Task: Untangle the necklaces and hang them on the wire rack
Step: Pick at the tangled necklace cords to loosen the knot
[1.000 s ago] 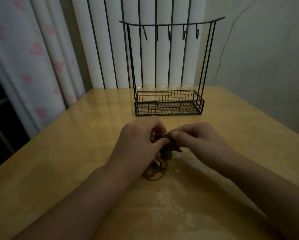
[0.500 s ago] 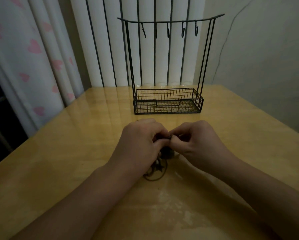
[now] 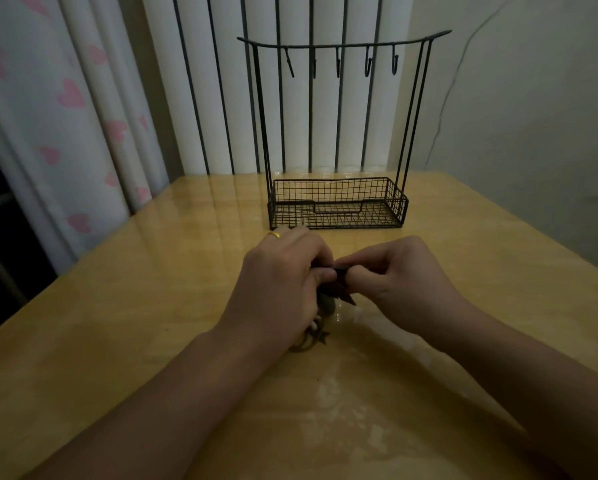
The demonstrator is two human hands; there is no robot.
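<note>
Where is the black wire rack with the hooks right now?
In the head view, the black wire rack stands upright at the far middle of the yellow wooden table, just beyond both hands, in front of the striped white curtain.

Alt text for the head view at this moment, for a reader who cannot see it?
Both hands, left hand and right hand, pinch tangled necklaces above a wooden table. Behind them stands a black wire rack, its hooks bare.
</note>
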